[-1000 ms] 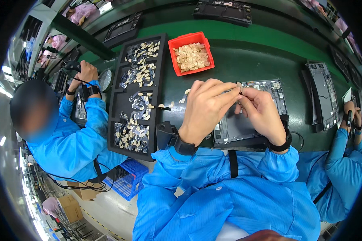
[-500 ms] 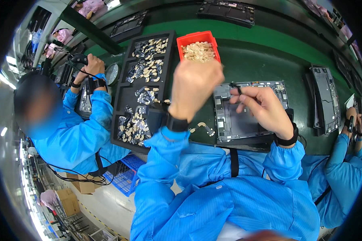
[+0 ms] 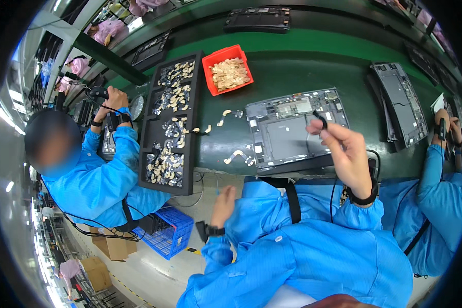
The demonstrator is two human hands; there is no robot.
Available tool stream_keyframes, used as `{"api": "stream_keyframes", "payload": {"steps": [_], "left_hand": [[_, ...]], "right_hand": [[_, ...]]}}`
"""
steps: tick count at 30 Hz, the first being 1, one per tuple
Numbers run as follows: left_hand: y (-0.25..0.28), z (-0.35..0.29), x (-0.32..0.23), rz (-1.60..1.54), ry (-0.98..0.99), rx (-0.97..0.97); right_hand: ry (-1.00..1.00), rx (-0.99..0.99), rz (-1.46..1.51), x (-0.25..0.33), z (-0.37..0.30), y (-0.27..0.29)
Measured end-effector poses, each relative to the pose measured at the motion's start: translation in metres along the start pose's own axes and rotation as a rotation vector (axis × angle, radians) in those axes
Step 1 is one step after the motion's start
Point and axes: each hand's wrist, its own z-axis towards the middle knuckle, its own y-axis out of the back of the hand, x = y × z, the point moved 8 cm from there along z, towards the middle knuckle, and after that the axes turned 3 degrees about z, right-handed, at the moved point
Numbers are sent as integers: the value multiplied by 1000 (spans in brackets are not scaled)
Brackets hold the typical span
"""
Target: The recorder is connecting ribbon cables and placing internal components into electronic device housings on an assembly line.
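My right hand (image 3: pixel 344 149) is raised over an opened laptop base (image 3: pixel 287 141), its thumb and fingers pinching a small curved black strip (image 3: pixel 321 119). The base lies on the green bench with its board and dark battery area exposed. My left hand (image 3: pixel 224 205) is low, below the bench edge beside my lap; its fingers point up and nothing shows in them. Left of the base lie small flex cables (image 3: pixel 238 156) with cream-coloured ends. Farther left is a black compartment tray (image 3: pixel 145 134) full of similar cables. A red bin (image 3: pixel 208 77) of cream-coloured pieces stands behind.
Stacked laptop bases (image 3: pixel 408 110) stand at the right, and another base (image 3: pixel 256 19) lies at the back. A co-worker in blue (image 3: pixel 97 169) works at the left; another person's sleeve (image 3: pixel 436 205) is at the right. A blue crate (image 3: pixel 172 236) stands on the floor.
My left hand has moved from in front of the red bin down below the bench edge. My right hand still pinches the black strip, now a little lower in view. The view has shifted.
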Motion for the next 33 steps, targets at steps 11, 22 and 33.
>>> {"api": "stream_keyframes", "payload": {"steps": [11,22,33], "left_hand": [[-114,21,73,-364,106,155],[-72,10,9,-205,131,149],[-26,-27,-16,-84,236,203]], "right_hand": [[-22,76,-9,-1,-58,9],[8,114,6,-1,-61,7],[15,37,-175,-10,-36,-9]]}}
